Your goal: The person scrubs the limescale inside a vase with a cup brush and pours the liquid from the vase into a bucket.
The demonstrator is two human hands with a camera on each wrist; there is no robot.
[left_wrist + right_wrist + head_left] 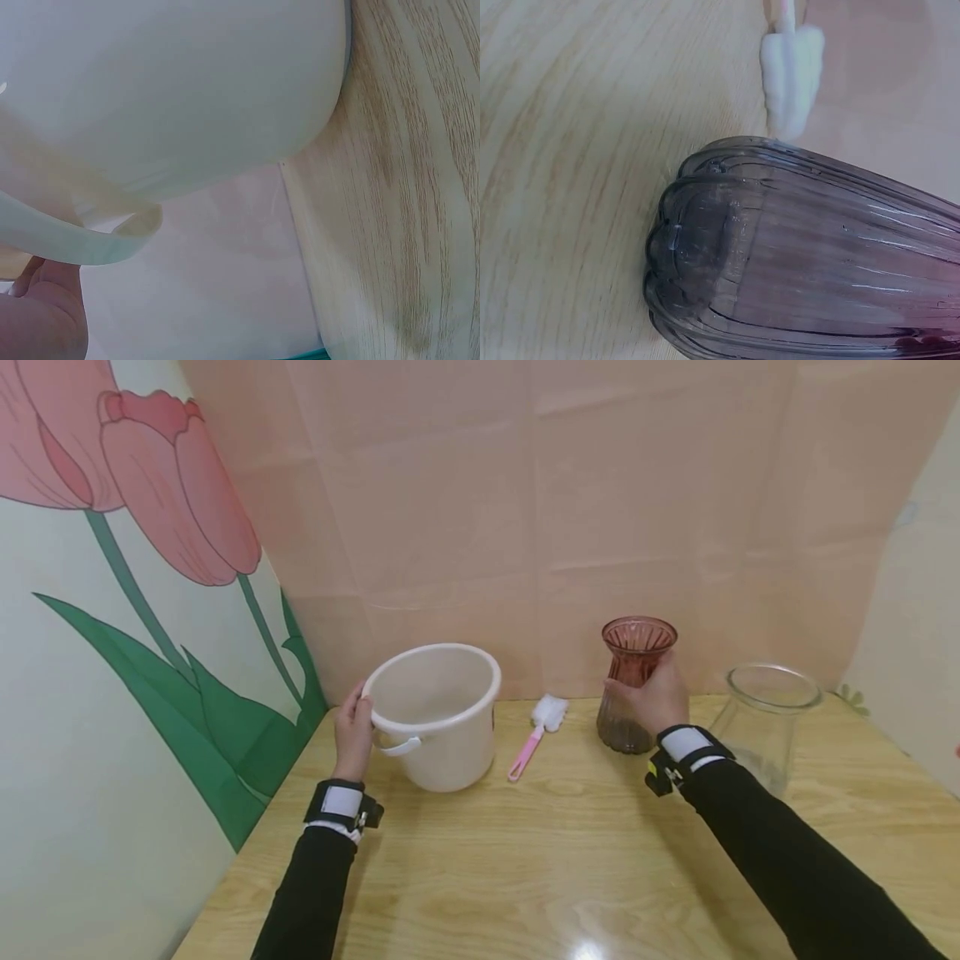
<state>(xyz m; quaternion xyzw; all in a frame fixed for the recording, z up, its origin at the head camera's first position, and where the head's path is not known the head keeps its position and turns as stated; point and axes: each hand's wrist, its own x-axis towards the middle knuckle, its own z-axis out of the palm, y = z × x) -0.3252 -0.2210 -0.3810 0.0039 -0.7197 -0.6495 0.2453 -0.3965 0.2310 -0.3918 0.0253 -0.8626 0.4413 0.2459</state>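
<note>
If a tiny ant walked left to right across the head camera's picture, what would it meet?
Pink tulips → left hand → pale bucket → pink-handled brush → reddish vase → clear glass vase.

Bucket left, brush between, vase right

Free lane between bucket and ribbed vase, brush lying there; glass jar blocks right, wall rear.
</note>
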